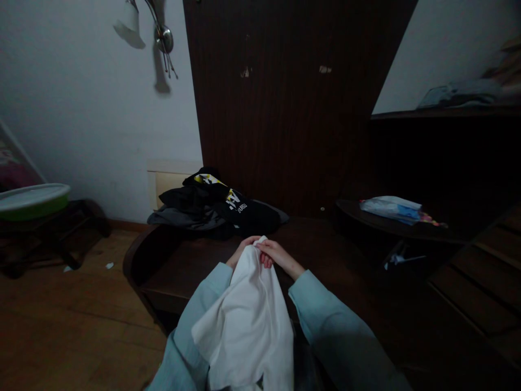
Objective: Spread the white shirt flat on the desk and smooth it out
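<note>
A white cloth garment (248, 309) hangs down towards me from both hands, its top edge bunched between them; its exact kind does not show. My left hand (243, 250) grips it at the upper left, its fingers partly hidden by the fabric. Close beside it, my right hand (275, 255) pinches the same edge with curled fingers. Just beyond my hands lies a heap of dark clothes (215, 209), including a black piece with white and yellow print.
The heap rests on a dark wooden bench (175, 271) with a curved left end. At right, a plastic packet (391, 209) lies on a low rounded shelf (354, 217). A green basin (36, 209) with a pale lid stands on a stool at left. A lamp (130, 24) is fixed to the wall.
</note>
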Available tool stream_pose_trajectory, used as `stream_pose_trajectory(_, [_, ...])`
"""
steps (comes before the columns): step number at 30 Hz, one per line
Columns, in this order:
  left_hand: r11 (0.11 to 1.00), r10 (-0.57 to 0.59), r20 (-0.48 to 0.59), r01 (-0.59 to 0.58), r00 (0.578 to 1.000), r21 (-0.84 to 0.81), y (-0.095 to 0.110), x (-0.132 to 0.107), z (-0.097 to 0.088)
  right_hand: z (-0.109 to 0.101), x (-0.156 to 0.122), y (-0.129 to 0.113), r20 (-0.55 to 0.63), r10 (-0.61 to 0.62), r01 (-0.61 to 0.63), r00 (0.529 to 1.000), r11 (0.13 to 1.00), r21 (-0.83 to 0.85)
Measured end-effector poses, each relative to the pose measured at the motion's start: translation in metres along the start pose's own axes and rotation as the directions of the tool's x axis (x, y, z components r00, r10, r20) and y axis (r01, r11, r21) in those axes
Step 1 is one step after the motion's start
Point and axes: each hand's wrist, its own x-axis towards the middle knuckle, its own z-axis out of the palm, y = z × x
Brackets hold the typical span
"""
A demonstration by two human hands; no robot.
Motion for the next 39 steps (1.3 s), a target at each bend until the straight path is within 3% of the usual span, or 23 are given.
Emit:
stream_pose_trajectory(6, [0.972,-0.004,0.106,0.029,0.994,-0.234,-0.003,0.004,0.0,-0.005,0.0,0.028,-0.146,0.016,-0.019,0.989,1.0,-0.015])
stream_pose_trajectory(11, [0.979,-0.006,0.213,0.049,0.977,-0.199,-0.005,0.0,0.0,-0.01,-0.005,0.024,-0.114,0.026,-0.025,0.993,1.0,0.007])
stream_pose_trajectory(14, [0.985,-0.013,0.219,0.05,0.976,-0.166,-0.007,0.0,-0.001,-0.011,-0.009,0.021,-0.069,0.01,-0.005,0.998,0.998,0.069])
stream_pose_trajectory(17, [0.988,0.035,0.126,-0.015,0.991,-0.156,-0.007,0.004,-0.007,-0.011,-0.011,0.02,-0.01,-0.014,0.015,1.0,0.994,0.11])
stream_pose_trajectory(20, [0.983,0.074,-0.074,-0.086,0.994,-0.163,-0.006,0.009,-0.014,-0.012,-0.012,0.021,0.006,-0.019,0.018,1.0,0.99,0.143])
stream_pose_trajectory(22, [0.98,0.055,-0.18,-0.087,0.982,-0.177,-0.008,0.011,-0.016,-0.013,-0.013,0.021,-0.042,-0.006,0.013,0.999,0.985,0.173])
stream_pose_trajectory(24, [0.982,0.006,-0.207,-0.045,0.978,-0.185,-0.01,0.009,-0.018,-0.017,-0.015,0.022,-0.146,-0.026,0.06,0.989,0.97,0.235])
stream_pose_trajectory(28, [0.978,-0.068,-0.195,0.027,0.978,-0.205,-0.005,-0.001,-0.029,-0.046,-0.028,0.019,-0.334,-0.068,0.175,0.94,0.938,0.3])
stream_pose_trajectory(33, [0.997,-0.018,-0.125,0.009,0.992,-0.07,0.027,-0.025,-0.058,-0.116,-0.058,0.001,-0.386,-0.03,0.059,0.922,0.996,0.066])
stream_pose_trajectory(35, [0.999,0.001,-0.066,0.001,0.998,0.038,0.036,-0.035,-0.066,-0.138,-0.074,-0.01,-0.358,-0.028,0.009,0.933,0.998,-0.055])
stream_pose_trajectory(39, [0.917,0.116,0.079,-0.137,0.99,0.374,0.036,-0.052,-0.071,-0.156,-0.101,-0.029,-0.088,0.02,-0.046,0.996,0.955,-0.292])
